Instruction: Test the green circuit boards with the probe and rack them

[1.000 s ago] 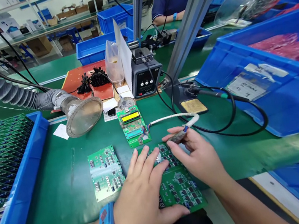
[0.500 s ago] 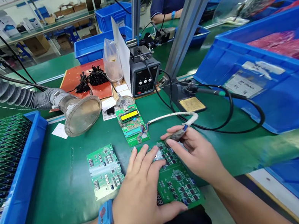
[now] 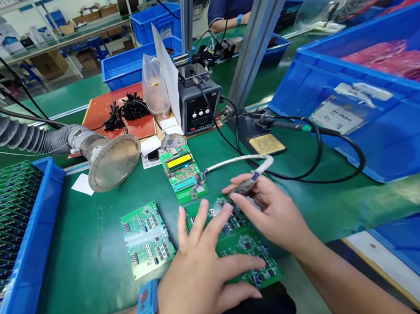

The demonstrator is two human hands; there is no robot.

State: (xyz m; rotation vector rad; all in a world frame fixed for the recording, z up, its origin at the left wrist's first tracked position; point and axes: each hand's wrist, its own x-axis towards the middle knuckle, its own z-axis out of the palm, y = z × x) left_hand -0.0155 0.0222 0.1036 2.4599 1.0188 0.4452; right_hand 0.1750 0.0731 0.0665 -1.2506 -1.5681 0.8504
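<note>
Our left hand (image 3: 203,280) spreads wide over the circuit panel (image 3: 235,242), which juts past the worktop's (image 3: 326,215) front edge; our right hand's (image 3: 274,213) grip closes around a wired probe (image 3: 244,187) by the panel's far right corner. Beyond the panel, the control unit's (image 3: 199,106) lettering seems too blurred to trust; rightward, worktop stretches to a blue bin (image 3: 397,137) whose label (image 3: 336,116) we cannot read.

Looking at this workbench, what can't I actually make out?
All in the head view:
Part of the nearest green circuit board: covered by the left hand.
Working end of the wired probe: obscured by the right hand, so contact with the board is unclear.
Any text on the yellow display: too small.
Handwriting on the paper label: too small and blurred.
Blue bin of boards: cut off by the left edge.
</note>
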